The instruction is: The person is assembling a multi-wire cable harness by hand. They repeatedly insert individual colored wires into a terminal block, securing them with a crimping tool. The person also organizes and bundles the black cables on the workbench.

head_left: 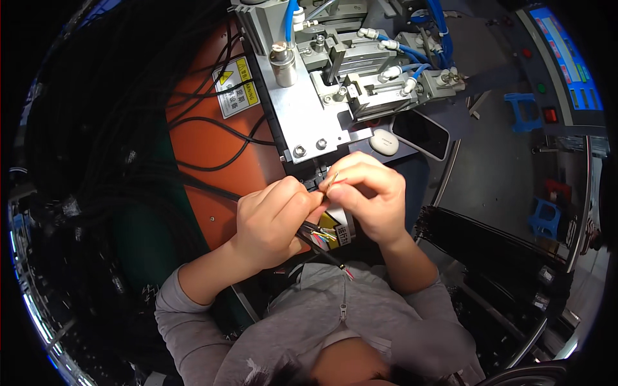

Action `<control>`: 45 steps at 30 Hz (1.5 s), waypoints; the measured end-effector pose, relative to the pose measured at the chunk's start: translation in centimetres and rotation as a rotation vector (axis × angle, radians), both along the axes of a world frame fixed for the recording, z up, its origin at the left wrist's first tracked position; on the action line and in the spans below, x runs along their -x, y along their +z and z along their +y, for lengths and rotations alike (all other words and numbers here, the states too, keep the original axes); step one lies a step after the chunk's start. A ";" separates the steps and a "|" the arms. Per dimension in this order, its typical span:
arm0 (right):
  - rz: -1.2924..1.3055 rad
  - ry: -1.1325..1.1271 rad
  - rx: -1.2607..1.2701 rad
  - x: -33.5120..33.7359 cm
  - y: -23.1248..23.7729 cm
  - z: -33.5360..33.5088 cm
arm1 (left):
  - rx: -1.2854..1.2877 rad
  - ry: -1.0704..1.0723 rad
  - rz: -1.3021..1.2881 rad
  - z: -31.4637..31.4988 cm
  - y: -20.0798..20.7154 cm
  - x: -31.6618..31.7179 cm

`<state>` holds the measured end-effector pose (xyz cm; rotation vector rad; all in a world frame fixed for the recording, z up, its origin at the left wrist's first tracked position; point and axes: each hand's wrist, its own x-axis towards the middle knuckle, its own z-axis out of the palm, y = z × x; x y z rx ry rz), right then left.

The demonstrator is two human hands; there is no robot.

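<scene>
My left hand (pixel 271 222) is closed around several black cables (pixel 222 192) that run in from the left. Below that hand, a cable end (pixel 325 234) fans out into thin coloured wires. Another black cable (pixel 331 258) reaches further down and ends in red and white wires. My right hand (pixel 373 196) faces the left, fingertips almost touching its fingers. Thumb and forefinger pinch thin wires (pixel 334 179), one of them reddish. The fingers partly hide where these wires join the cable.
Just beyond my hands stands a metal machine (pixel 290 122) with blue air tubes (pixel 412 53). Right of it lie a white rounded case (pixel 384 142) and a phone (pixel 421 134). Black cables cover the left of the orange tabletop (pixel 212 219). A control screen (pixel 570 61) is far right.
</scene>
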<state>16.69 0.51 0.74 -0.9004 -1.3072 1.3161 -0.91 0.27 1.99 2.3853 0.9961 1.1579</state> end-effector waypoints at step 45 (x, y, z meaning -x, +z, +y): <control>-0.438 -0.216 -0.104 -0.6 -4.2 0.7 | -0.080 0.176 0.435 -0.7 -1.2 -1.1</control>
